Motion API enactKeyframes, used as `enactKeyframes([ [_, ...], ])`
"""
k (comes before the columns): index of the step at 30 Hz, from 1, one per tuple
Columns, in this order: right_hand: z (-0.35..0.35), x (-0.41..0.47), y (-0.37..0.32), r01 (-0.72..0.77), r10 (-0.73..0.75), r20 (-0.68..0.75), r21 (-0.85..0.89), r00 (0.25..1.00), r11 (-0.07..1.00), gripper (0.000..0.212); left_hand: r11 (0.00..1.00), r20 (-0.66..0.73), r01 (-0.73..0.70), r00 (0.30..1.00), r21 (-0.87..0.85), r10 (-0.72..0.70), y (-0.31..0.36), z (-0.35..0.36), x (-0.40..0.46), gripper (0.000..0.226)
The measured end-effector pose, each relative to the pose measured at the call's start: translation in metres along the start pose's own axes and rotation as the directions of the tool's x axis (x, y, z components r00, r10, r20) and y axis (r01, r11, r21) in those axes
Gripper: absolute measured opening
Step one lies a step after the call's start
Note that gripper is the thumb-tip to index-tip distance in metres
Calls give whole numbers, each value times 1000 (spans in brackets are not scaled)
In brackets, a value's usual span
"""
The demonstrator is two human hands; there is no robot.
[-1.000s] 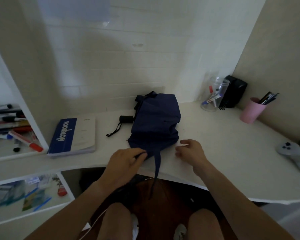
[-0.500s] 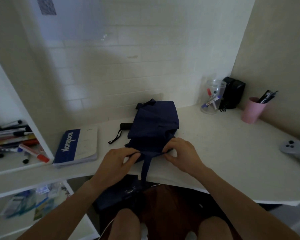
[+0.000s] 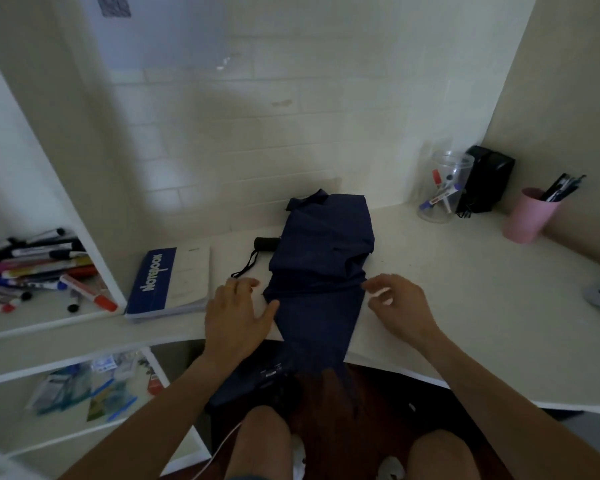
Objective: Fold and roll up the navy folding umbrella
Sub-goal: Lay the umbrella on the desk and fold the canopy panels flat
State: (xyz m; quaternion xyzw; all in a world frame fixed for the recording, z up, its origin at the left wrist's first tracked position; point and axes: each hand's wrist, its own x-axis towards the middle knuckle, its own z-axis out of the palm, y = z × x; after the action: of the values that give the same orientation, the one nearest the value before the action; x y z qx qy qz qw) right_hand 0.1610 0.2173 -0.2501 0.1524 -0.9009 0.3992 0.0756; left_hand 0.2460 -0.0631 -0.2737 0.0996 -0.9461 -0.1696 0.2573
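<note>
**Status: both hands released from the umbrella fabric**

Half a second before, I saw both hands pinching the near edge of the navy umbrella point(image 3: 321, 258), with a narrow strap hanging over the desk edge between them. At the current moment that grip was gone and the hands had moved apart to either side. The fabric between them had widened into a flat panel running over the front edge of the desk point(image 3: 465, 306) and down toward the lap.

Left hand point(image 3: 238, 315): flat on the desk, fingers extended and lightly spread, holding nothing. Its thumb lay against the left edge of the fabric panel.

Right hand point(image 3: 397, 306): raised slightly, fingers loosely curled, holding nothing. Its fingertips sat just beside the right corner of the fabric; I could not tell whether they touched it.

The umbrella lay at the centre of the desk, canopy bunched toward the wall. Its black handle point(image 3: 266, 243) protruded on the left, with a wrist loop trailing toward the left hand.

A blue notebook point(image 3: 168, 280) lay left of the left hand. A pink cup point(image 3: 529, 216) holding pens stood well apart at the right.
</note>
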Motion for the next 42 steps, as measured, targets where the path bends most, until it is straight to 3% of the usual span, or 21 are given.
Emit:
enactKeyframes([
  [1,0,6,-1,-126,126,-47,14,991,992,24,993,46,115,992,13,-115,0,4,4,70],
  [3,4,17,-2,-322,323,6,78,946,943,47,969,175,246,956,-30,-237,3,11,14,69],
  [5,11,24,-4,-355,350,82,60,933,933,58,936,252,293,937,-194,-241,5,15,25,52],
  [9,13,30,-6,-313,317,112,-54,942,948,56,924,270,266,944,-274,-191,8,19,35,40],
  [14,1,48,-19,-144,143,-26,-27,989,989,59,845,262,276,950,-458,-168,7,12,57,74],
  [17,-1,57,-34,-22,28,50,-110,998,994,46,776,288,237,955,-585,-75,16,4,70,42],
  [20,-2,65,-40,-34,33,20,43,999,999,18,686,183,204,978,-699,-105,26,-5,79,6],
  [23,-11,68,-39,-63,78,-45,273,996,960,6,666,100,158,987,-729,-125,29,-14,83,13],
  [25,-16,66,-38,-39,41,0,313,999,949,13,557,138,199,979,-806,-151,33,-20,86,20],
  [28,-8,59,-41,75,-90,104,145,991,987,40,343,239,285,956,-895,-171,47,-29,89,24],
  [31,-6,56,-48,127,-133,7,244,991,961,42,234,286,316,946,-920,-153,57,-39,89,20],
  [34,-20,49,-48,163,-144,-80,334,986,928,39,256,286,311,949,-915,-131,55,-49,82,15],
  [36,-28,35,-44,160,-160,-33,393,987,905,43,245,315,333,943,-911,-110,50,-52,74,6],
  [39,-28,12,-38,88,-128,54,463,990,882,46,261,397,413,911,-873,-115,48,-45,57,43],
  [42,-19,4,-35,54,-69,15,464,998,884,44,301,386,405,914,-863,-125,50,-38,41,50],
])
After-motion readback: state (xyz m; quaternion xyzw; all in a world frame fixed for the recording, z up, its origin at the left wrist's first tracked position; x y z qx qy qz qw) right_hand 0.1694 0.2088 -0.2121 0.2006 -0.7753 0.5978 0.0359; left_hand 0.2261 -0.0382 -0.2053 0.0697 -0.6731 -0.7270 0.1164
